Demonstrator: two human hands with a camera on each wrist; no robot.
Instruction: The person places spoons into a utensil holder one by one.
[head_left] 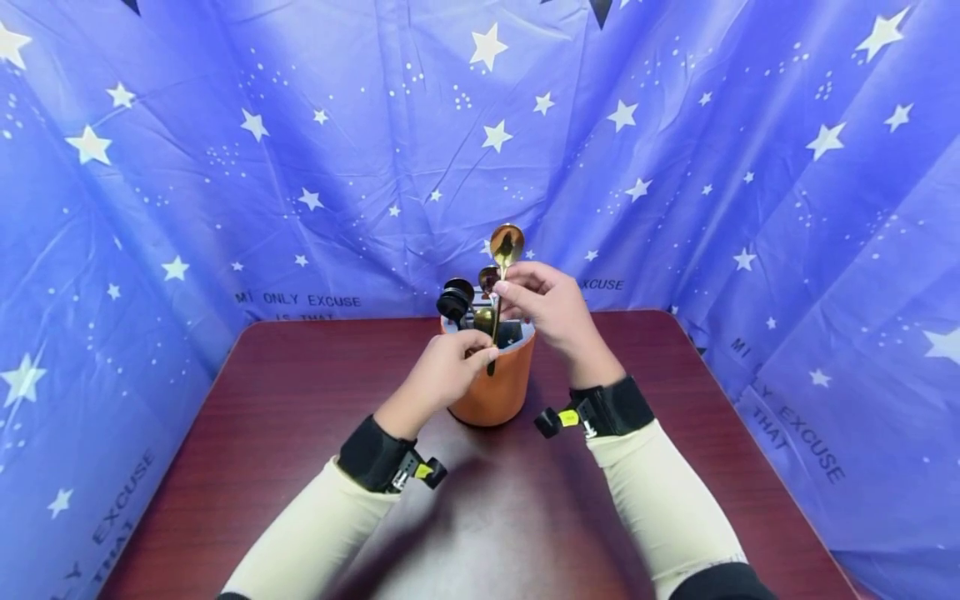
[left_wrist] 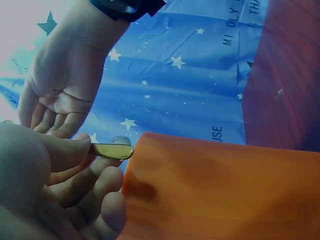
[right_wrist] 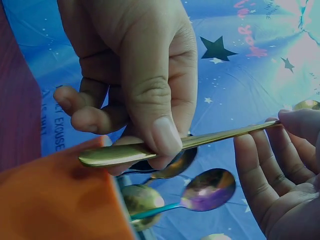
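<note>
A gold spoon (head_left: 507,244) stands nearly upright in front of the orange container (head_left: 487,396), its bowl uppermost. My left hand (head_left: 444,367) pinches the lower handle between thumb and fingers; the flat handle end (right_wrist: 100,156) juts past the thumb in the right wrist view. Just beneath the bowl, my right hand (head_left: 558,308) pinches the spoon's neck with thumb and fingertips. Behind the spoon, the container holds several utensils. Among them are a spoon with a teal handle and purple-tinted bowl (right_wrist: 209,190), another gold bowl (right_wrist: 142,205) and round black utensil heads (head_left: 455,298).
The container stands on a dark red-brown table (head_left: 300,392), toward its far edge. A blue curtain with white stars (head_left: 390,150) hangs behind and on both sides. Each wrist wears a black strap (head_left: 622,406) with a small camera.
</note>
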